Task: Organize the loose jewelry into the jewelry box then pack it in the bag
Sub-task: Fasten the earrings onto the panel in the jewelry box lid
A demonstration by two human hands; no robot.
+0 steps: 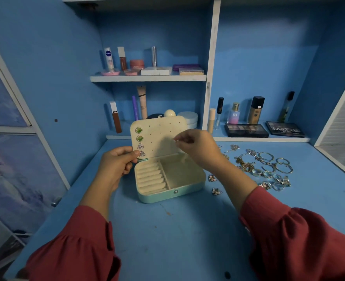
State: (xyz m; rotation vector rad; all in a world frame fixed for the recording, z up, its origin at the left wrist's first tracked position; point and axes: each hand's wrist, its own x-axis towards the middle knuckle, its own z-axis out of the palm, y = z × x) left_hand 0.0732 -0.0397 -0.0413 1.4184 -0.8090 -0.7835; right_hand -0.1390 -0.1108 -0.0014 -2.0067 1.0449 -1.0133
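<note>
earring work is the step in hand, judging by the open jewelry box (168, 177) and its raised lid panel (159, 136), which already carries two green studs (138, 134) above two silver triangular studs (141, 150) down its left column. the left hand (115, 165) grips the left edge of that panel, thumb in front beside the lowest stud and fingers curled behind, so the panel stays upright. the right hand (196, 149) is in front of the panel's right half, with thumb and forefinger pinched on a tiny shiny piece (176, 140), probably a stud or its backing; it is too small to tell which. to do this well, keep the left grip firm so the panel does not swing back, line the post up square with one of the free holes to the right of the filled column, and press straight in, not at a slant. a piece this small would slip easily, so the pinch should stay tight until it seats. two loose earrings (214, 184) lie on the desk (167, 230) just right of the box, and the pile of rings, bangles and chains (264, 167) lies farther right, all not yet packed. no bag is in view.
</note>
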